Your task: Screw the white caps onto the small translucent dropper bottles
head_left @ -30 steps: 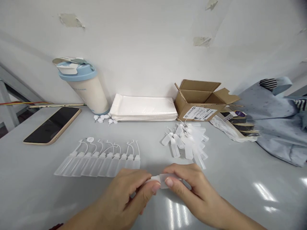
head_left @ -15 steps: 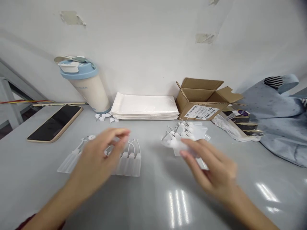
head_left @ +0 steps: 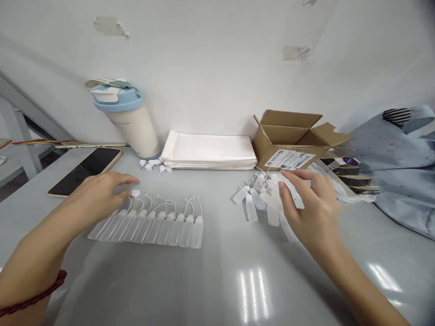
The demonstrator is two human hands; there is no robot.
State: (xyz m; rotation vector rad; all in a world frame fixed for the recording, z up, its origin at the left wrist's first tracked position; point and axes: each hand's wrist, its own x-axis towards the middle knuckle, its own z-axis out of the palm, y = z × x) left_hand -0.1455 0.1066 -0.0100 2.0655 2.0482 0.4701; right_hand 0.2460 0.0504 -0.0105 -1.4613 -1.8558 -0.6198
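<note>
A row of several small translucent plastic bottles lies side by side on the grey table, their thin white curved stems pointing toward the wall. My left hand hovers over the row's left end, fingers apart and holding nothing visible. Its thumb tip is right beside a small round white cap; I cannot tell whether they touch. To the right is a loose pile of similar bottles. My right hand is open at the pile's right side, thumb and index finger apart, partly covering some bottles.
A phone and a blue-lidded tumbler stand at the left, with loose white caps by the tumbler. White padded envelopes are stacked against the wall. Farther right are an open cardboard box, packaged items and blue-grey cloth.
My left hand has moved left, uncovering the row, and its fingers have spread. My right hand has shifted slightly right and up; the blurred whitish thing at its fingertips no longer shows there.
</note>
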